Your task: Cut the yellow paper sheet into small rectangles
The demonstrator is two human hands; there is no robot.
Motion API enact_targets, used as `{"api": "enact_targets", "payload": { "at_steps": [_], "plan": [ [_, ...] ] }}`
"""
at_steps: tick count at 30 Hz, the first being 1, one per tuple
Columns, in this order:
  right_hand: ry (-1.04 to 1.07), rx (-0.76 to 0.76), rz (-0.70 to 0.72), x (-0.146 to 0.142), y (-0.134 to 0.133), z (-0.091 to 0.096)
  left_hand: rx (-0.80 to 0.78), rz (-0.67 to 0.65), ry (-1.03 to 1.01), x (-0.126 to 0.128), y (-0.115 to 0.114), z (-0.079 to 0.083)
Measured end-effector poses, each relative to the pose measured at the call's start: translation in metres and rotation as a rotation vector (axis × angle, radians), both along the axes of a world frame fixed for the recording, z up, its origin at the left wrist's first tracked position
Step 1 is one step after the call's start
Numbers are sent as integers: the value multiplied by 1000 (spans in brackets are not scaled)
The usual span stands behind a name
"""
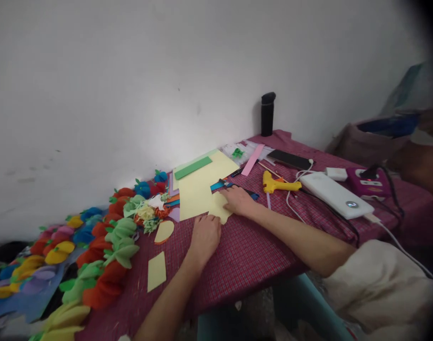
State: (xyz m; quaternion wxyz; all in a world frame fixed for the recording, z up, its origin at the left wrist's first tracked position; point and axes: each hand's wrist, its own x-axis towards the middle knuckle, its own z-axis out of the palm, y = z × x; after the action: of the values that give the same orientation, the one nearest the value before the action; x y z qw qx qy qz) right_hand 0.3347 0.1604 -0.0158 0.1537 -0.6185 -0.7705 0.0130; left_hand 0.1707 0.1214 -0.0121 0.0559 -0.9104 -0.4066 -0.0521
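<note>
My left hand (205,235) rests on the red checked tablecloth (245,255), fingers curled at the lower edge of a pale yellow paper sheet (198,189). My right hand (238,201) lies flat on the sheet's folded corner, fingers together and pressing it down. A green paper strip (193,167) lies on the far part of the sheet. Two cut yellow paper pieces (157,271) sit on the cloth to the left of my left forearm.
Colourful paper flowers (106,246) pile along the left. A yellow glue gun (277,183), white power bank (335,194), phone (289,159), pink strip (252,159) and purple device (368,182) lie right. A black flask (267,113) stands by the wall.
</note>
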Motion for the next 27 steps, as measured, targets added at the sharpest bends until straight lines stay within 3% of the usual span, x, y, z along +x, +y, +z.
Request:
{"api": "enact_targets", "payload": {
  "at_steps": [8,11,13,16,19,22,27],
  "plan": [
    [207,33,6,5,7,-2,-51,15,-185,-6,5,-8],
    [396,-20,54,10,9,5,-1,145,-482,-11,12,-3],
    [637,-125,167,13,8,13,-21,248,-731,-16,18,3],
    [937,-336,348,12,3,22,-384,288,-955,-21,23,6],
    [1142,-366,314,6,-1,24,-740,317,-1090,-21,22,5],
    [1253,-390,234,-3,-5,18,-826,356,-1369,-19,21,3],
    [1219,-582,298,-18,-14,3,-971,293,-1645,-15,20,5]
  ]
}}
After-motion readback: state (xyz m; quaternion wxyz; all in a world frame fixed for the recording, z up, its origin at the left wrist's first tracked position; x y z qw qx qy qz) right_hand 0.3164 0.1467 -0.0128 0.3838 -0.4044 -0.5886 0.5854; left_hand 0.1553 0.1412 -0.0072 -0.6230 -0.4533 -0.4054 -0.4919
